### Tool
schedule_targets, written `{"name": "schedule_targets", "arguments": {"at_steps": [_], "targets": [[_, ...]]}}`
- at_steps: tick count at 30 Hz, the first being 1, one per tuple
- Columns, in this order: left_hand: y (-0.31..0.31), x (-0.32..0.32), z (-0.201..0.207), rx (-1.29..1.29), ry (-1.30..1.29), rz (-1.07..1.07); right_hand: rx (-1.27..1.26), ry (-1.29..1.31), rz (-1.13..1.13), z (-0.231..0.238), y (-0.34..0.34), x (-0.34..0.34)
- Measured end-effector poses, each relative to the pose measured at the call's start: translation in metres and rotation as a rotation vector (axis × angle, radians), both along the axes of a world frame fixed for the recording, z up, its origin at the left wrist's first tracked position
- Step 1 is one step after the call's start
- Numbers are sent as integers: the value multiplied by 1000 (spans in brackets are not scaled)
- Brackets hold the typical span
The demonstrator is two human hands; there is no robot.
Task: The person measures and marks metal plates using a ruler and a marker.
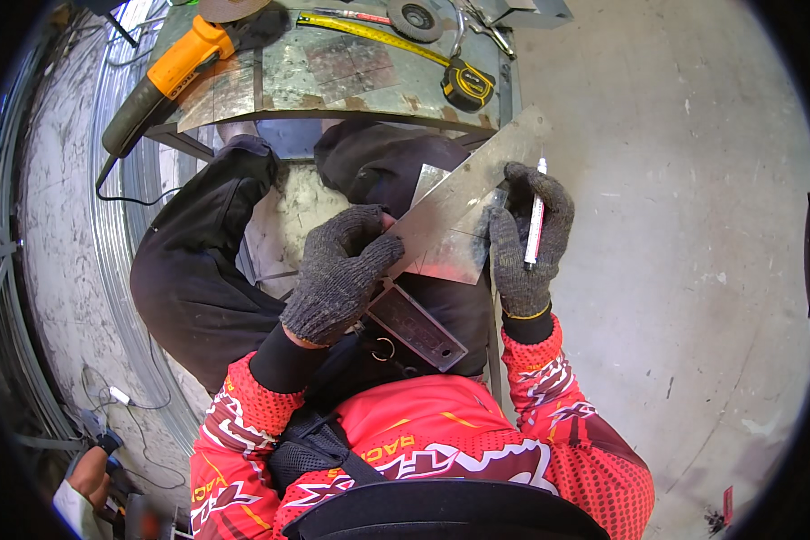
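Note:
In a grey knit glove, my left hand (337, 274) is closed on the steel blade of a try square (463, 184), close to where it meets the stock. That stock points down toward my lap, and the blade slants up to the right. Beneath the blade, a piece of shiny sheet metal (454, 256) lies over my thigh. My right hand (540, 238), gloved too, has its fingers curled at the right edge of the sheet. A white and red marker pen (535, 216) is held upright in it; whether the fingers also grip the sheet is partly hidden.
Ahead stands a metal-topped worktable (283, 76). On it lie an orange angle grinder (184, 67), a partly extended tape measure (468, 84) and a grinding disc (415, 18). Long metal profiles (121, 225) lie on the floor at left. A person's arm (90, 472) shows at lower left.

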State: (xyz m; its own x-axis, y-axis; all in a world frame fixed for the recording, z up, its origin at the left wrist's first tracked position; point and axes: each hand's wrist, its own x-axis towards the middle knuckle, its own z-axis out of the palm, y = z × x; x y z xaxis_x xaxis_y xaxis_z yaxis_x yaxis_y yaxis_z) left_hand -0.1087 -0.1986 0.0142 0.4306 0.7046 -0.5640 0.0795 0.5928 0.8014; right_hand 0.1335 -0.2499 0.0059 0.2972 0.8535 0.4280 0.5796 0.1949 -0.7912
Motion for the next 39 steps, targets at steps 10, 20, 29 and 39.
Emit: {"name": "schedule_targets", "arguments": {"at_steps": [10,20,29,39], "targets": [[-1,0,-2,14,-2,15,-36,-58,-34,4,-1,-3],[-2,0,-1,-9,-4,21,-54,-81,-62,4,-1,-5],[-1,-1,0,3,-9,22,-35,-116,-62,3,-1,-5],[-1,0,1,21,-4,22,-26,-58,-70,1,-1,-6]]}}
